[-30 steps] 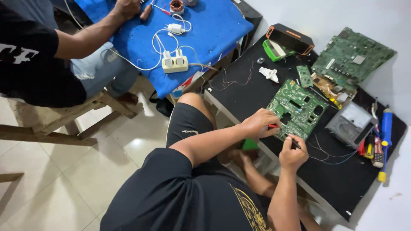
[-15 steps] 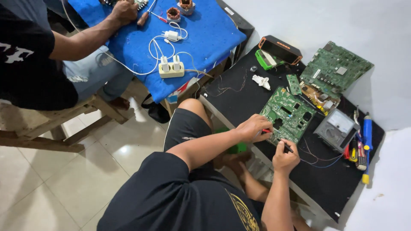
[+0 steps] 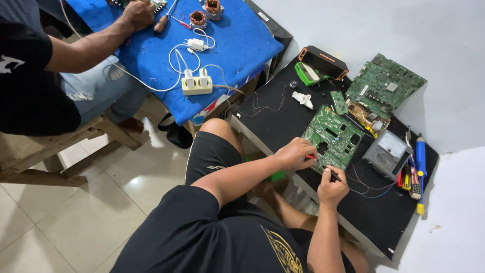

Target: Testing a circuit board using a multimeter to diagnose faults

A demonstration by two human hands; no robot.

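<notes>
Probing step in hand, by the look of it: green circuit board (image 3: 333,137) flat on black-topped low table (image 3: 283,121), near its front edge, both hands at board's near edge. Left hand (image 3: 295,152) curled, fingers clamped on red probe (image 3: 309,157), tip at board's lower-left edge; exact contact point too small to tell. Right hand (image 3: 331,189) just off board's lower corner, fingers pinched on black probe (image 3: 335,176), tip angled up toward board. Thin leads (image 3: 366,188) running right from the hands toward grey analog multimeter (image 3: 388,151), just beside board. Second green board (image 3: 385,86) farther back by wall, well apart from hands, small green board strip (image 3: 339,102) between the two boards. Blue-handled soldering iron (image 3: 420,162) and screwdrivers (image 3: 407,179) at right end of table, untouched. White scrap (image 3: 303,99) and orange-edged black box (image 3: 323,61) at far side. Beside, blue-covered table (image 3: 242,45) with white power strip (image 3: 197,86); co-worker's hand (image 3: 135,12) on it, apart from this work. Judged mid-measurement; next move likely calls for steady tips on two small points and no bridging of neighbouring pins, with meter face in sight.
</notes>
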